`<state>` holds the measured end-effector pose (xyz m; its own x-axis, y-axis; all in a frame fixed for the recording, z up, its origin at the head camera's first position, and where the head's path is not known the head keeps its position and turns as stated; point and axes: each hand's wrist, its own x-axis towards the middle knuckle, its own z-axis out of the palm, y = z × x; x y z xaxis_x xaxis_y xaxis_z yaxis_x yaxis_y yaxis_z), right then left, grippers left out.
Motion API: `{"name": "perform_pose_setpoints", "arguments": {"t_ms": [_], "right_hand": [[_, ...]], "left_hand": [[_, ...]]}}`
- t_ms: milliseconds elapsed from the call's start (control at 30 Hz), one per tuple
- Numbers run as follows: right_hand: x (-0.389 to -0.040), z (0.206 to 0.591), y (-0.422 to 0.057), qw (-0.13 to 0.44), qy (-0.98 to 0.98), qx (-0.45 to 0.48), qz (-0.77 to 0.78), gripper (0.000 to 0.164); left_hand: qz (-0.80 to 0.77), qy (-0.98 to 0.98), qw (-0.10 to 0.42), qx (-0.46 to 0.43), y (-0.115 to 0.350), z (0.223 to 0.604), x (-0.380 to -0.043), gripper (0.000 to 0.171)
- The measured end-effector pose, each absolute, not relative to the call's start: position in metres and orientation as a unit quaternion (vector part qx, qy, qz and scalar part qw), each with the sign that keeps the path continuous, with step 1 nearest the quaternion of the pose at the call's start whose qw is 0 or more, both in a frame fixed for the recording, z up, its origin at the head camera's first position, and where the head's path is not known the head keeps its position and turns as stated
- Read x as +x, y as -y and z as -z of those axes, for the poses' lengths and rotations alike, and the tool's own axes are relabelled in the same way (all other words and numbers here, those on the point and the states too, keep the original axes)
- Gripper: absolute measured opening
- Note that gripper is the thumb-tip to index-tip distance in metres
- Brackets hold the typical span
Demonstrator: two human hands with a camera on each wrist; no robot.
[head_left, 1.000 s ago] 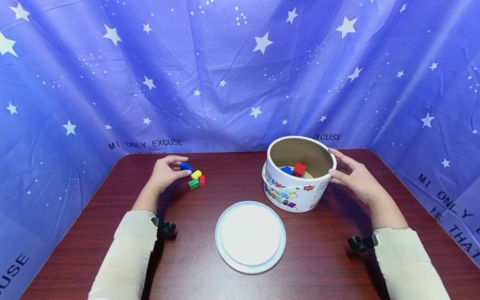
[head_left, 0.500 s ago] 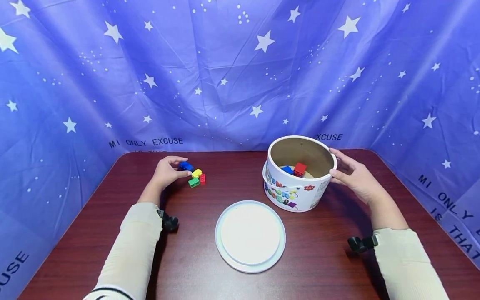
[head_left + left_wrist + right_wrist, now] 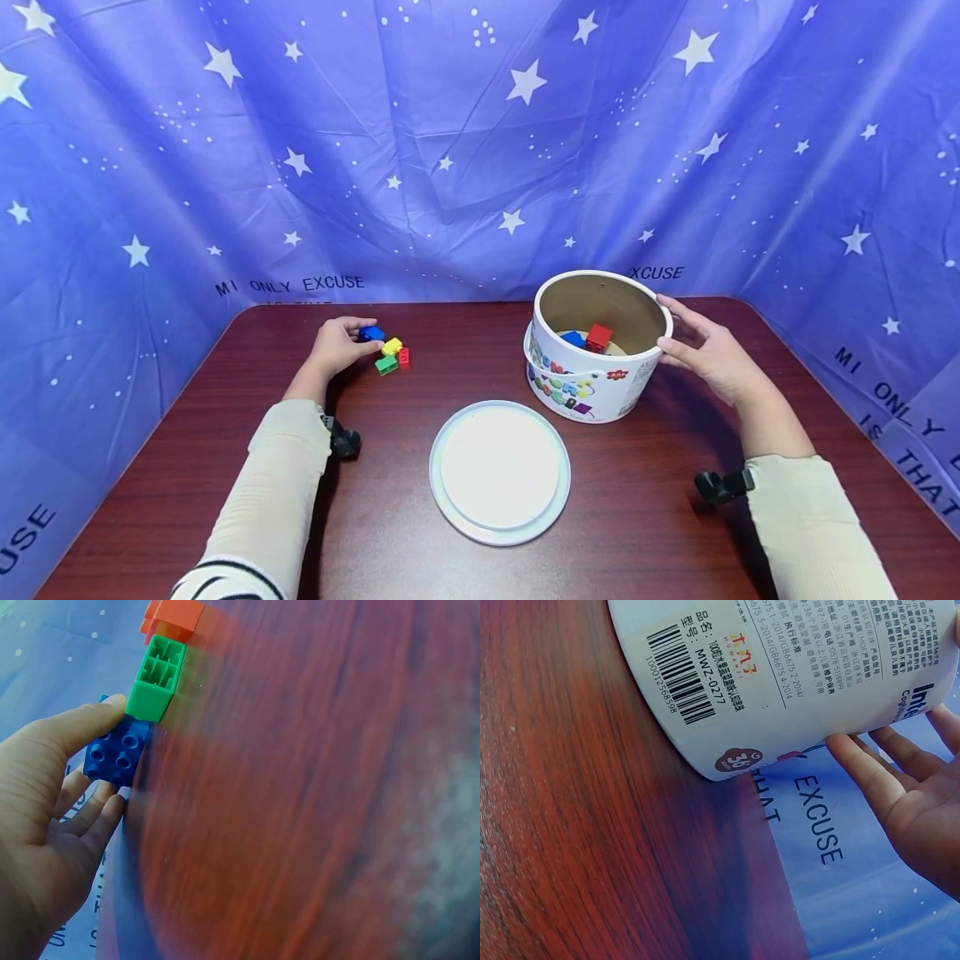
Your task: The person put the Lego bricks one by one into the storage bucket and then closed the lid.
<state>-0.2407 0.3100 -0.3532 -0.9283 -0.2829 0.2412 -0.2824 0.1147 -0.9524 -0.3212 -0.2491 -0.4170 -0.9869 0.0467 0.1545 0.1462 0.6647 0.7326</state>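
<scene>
My left hand [image 3: 336, 343] pinches a blue building block [image 3: 116, 754] at the back left of the table. In the left wrist view its thumb is at the block's upper edge and the fingers lie below. Close beside it are a yellow block [image 3: 392, 347], a green block [image 3: 386, 365] and a red block [image 3: 404, 358]. On the right, my right hand [image 3: 708, 354] holds the side of a white toy bucket [image 3: 588, 392], with thumb and finger spread at the rim. The bucket stands open, with a red block [image 3: 598, 337] and a blue block [image 3: 573, 339] inside.
A round white lid [image 3: 500, 475] lies on the dark wood table [image 3: 637, 525], in front of the bucket. The bucket's handle [image 3: 551, 373] hangs down its front. Behind the table hangs a blue curtain [image 3: 442, 225] with stars.
My left wrist and forearm have shifted slightly forward and to the right, while the fingers stay at the blue block. The right hand and bucket look unchanged.
</scene>
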Motion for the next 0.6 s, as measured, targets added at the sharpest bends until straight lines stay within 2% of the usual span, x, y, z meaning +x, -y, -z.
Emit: {"name": "perform_pose_setpoints", "arguments": {"t_ms": [600], "right_hand": [[-0.239,0.351,-0.308,-0.006,-0.777,-0.172,0.605,0.066]], "left_hand": [[0.424,0.896,0.103,-0.075,0.251,0.401,-0.309,0.046]]}}
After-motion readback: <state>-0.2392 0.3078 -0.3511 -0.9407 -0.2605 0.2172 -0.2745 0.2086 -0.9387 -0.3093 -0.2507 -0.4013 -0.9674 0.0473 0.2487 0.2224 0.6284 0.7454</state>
